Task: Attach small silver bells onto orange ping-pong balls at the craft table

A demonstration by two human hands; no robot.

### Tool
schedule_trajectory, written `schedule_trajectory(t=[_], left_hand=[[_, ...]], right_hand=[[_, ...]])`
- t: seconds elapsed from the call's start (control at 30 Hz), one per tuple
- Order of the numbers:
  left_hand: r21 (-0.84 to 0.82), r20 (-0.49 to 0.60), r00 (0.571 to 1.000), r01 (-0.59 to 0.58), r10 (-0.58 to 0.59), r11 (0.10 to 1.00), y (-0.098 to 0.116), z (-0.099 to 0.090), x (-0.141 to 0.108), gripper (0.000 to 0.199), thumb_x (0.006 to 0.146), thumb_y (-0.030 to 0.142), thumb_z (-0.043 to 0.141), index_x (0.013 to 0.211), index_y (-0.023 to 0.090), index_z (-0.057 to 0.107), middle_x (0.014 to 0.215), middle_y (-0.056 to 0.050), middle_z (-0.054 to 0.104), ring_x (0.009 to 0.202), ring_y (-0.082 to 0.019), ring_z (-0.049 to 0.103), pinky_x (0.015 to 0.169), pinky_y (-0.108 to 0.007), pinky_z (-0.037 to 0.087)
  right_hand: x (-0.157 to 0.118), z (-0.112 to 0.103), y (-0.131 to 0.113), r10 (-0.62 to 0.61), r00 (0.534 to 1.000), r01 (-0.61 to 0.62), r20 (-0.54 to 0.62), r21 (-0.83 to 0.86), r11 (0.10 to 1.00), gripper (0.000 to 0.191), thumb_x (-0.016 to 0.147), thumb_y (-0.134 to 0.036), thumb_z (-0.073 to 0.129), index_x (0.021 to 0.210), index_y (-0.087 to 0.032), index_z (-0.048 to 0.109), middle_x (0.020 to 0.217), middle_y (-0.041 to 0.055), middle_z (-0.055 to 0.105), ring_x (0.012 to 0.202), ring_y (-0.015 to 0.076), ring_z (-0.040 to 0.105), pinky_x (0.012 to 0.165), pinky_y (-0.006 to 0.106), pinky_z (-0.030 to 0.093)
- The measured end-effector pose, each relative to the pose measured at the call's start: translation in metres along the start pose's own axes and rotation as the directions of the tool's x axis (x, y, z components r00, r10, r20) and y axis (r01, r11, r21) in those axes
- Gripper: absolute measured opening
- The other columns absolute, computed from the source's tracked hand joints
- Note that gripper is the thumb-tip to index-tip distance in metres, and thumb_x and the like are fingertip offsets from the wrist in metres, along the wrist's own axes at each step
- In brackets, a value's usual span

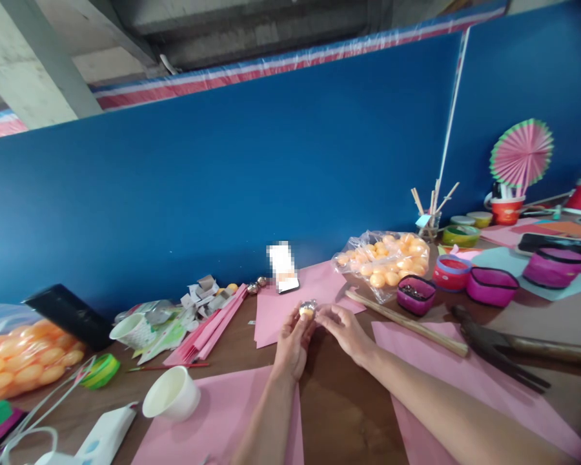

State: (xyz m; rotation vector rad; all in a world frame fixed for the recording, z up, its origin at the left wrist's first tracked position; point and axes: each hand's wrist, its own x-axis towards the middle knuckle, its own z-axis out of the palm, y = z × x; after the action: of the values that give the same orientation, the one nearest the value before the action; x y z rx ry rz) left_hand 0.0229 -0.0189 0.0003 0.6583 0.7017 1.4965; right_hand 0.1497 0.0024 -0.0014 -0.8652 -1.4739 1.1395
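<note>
Near the middle of the brown table, my left hand (293,342) holds a small round object (307,310), silvery on top and pale orange below, between thumb and fingers. My right hand (345,329) is just to its right, with thumb and fingertips pinched together at the object's edge; whether they grip a small piece is too small to tell. Pink paper sheets (271,316) lie behind and beside the hands. A phone (288,282) with a blurred bright screen stands beyond them.
A bag of orange balls (387,258), a wooden stick (407,323) and a hammer (503,349) lie to the right, near magenta bowls (492,287). Leftward are a white cup (172,394), folded pink strips (213,329), a power strip (104,439) and another ball bag (29,355).
</note>
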Motion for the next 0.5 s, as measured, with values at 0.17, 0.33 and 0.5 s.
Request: schedule_trajectory(t=[0.17, 0.33, 0.5], left_hand=[[0.008, 0.008, 1.0, 0.0, 0.0, 1.0, -0.0003, 0.0, 0.0004, 0.042, 0.069, 0.019, 0.062, 0.11, 0.02, 0.052, 0.104, -0.007, 0.061, 0.096, -0.016, 0.056, 0.089, -0.029, 0.039], [0.017, 0.011, 1.0, -0.006, 0.006, 1.0, 0.0006, 0.0013, -0.0007, 0.04, 0.068, 0.019, 0.063, 0.106, 0.019, 0.054, 0.105, -0.007, 0.061, 0.097, -0.017, 0.056, 0.089, -0.03, 0.039], [0.022, 0.009, 1.0, -0.019, 0.019, 1.0, 0.001, 0.0028, -0.0016, 0.041, 0.067, 0.018, 0.064, 0.106, 0.019, 0.054, 0.108, -0.008, 0.059, 0.1, -0.019, 0.054, 0.089, -0.031, 0.04]], right_hand=[[-0.0009, -0.0006, -0.0031, -0.001, 1.0, 0.001, 0.003, -0.013, 1.0, 0.02, 0.075, -0.036, 0.05, 0.077, -0.017, 0.057, 0.077, 0.0013, 0.058, 0.074, 0.0143, 0.053, 0.069, 0.025, 0.041], [-0.001, -0.0009, -0.0051, -0.013, 1.0, 0.013, 0.003, -0.032, 0.999, 0.021, 0.074, -0.037, 0.05, 0.076, -0.017, 0.058, 0.079, 0.0019, 0.06, 0.077, 0.0151, 0.053, 0.071, 0.026, 0.041], [-0.0008, -0.001, -0.006, -0.013, 1.0, 0.013, -0.005, -0.045, 0.999, 0.023, 0.074, -0.038, 0.05, 0.076, -0.017, 0.058, 0.078, 0.0019, 0.06, 0.076, 0.0152, 0.053, 0.072, 0.026, 0.041]])
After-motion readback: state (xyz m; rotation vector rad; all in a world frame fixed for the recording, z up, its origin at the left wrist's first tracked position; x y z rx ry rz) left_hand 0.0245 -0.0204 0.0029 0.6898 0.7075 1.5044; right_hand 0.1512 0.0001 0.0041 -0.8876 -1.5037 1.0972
